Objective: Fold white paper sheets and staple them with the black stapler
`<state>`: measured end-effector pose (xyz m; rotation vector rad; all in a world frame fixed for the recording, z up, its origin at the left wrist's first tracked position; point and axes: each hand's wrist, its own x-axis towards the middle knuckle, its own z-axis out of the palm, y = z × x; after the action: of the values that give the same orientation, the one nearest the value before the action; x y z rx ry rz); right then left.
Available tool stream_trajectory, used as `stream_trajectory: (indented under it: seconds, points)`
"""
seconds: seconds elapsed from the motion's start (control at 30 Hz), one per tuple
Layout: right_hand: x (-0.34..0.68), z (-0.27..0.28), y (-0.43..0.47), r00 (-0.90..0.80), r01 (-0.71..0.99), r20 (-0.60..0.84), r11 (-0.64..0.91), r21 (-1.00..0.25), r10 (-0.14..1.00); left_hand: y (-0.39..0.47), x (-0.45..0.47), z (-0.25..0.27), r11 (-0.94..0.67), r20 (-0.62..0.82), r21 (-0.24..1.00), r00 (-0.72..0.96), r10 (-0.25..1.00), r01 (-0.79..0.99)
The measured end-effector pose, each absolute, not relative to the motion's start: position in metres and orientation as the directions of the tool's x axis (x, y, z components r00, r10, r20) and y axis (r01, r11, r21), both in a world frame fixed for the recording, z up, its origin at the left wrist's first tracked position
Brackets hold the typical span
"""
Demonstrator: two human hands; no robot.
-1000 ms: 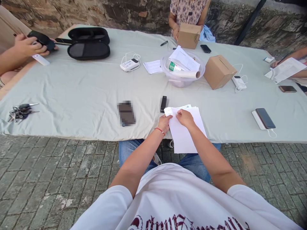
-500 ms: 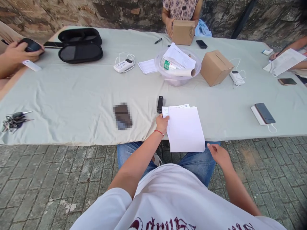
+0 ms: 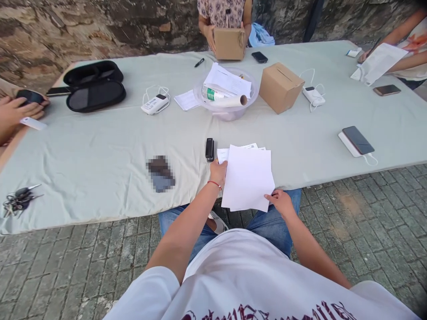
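Several white paper sheets (image 3: pixel 248 178) lie in a loose stack at the table's front edge, their near ends jutting past it. My left hand (image 3: pixel 218 171) is closed on the stack's left side, by a sheet with some print showing at the back. At the lower right corner, my right hand (image 3: pixel 280 200) pinches the sheets between thumb and fingers. The top sheet is blank and sits askew over those below. A black stapler (image 3: pixel 209 150) rests just beyond my left hand, apart from the paper.
Left of the stapler lies a pixelated dark item (image 3: pixel 160 174); keys (image 3: pixel 22 198) are farther left. Behind the paper stand a clear plastic bowl (image 3: pixel 227 113) of papers and a cardboard box (image 3: pixel 281 87). A phone on a white power bank (image 3: pixel 356 141) lies right. Other people sit around the table.
My right hand has moved left from beside the stack and taken hold of its lower right corner. The top sheet has turned and sits less aligned. The camera view has swung slightly right.
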<state>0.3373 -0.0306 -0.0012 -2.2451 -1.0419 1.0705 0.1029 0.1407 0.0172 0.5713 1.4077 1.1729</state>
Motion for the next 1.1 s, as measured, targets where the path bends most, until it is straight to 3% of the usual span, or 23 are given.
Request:
stream_trajectory:
  seconds: [0.3,0.43,0.6,0.73,0.87,1.0,1.1]
  points:
    - [0.366,0.013,-0.034,0.460,0.320,-0.372,-0.542,-0.777,0.806,0.143,0.101,0.016,0.376,-0.412,0.908,-0.243,0.878,-0.183]
    - [0.385,0.020,-0.041,0.464,0.255,-0.432,-0.584,-0.771,0.773,0.148,0.106,0.015,0.382,-0.405,0.914,-0.266,0.875,-0.136]
    - [0.357,0.013,-0.038,0.357,0.219,-0.486,-0.577,-0.787,0.798,0.152,0.112,0.016,0.401,-0.471,0.856,-0.171,0.865,-0.326]
    - [0.334,0.008,-0.029,0.325,-0.056,-0.562,-0.577,-0.814,0.761,0.150,0.102,0.016,0.400,-0.491,0.834,-0.181,0.852,-0.381]
    - [0.347,0.010,-0.025,0.316,-0.264,-0.625,-0.567,-0.780,0.713,0.148,0.088,0.012,0.402,-0.451,0.889,-0.262,0.853,-0.221]
    - [0.381,0.015,-0.033,0.398,-0.161,-0.583,-0.571,-0.805,0.709,0.148,0.087,0.008,0.372,-0.368,0.927,-0.292,0.883,-0.045]
    - [0.407,0.020,-0.044,0.592,0.084,-0.388,-0.533,-0.842,0.707,0.150,0.091,0.008,0.358,-0.318,0.931,-0.325,0.891,0.071]
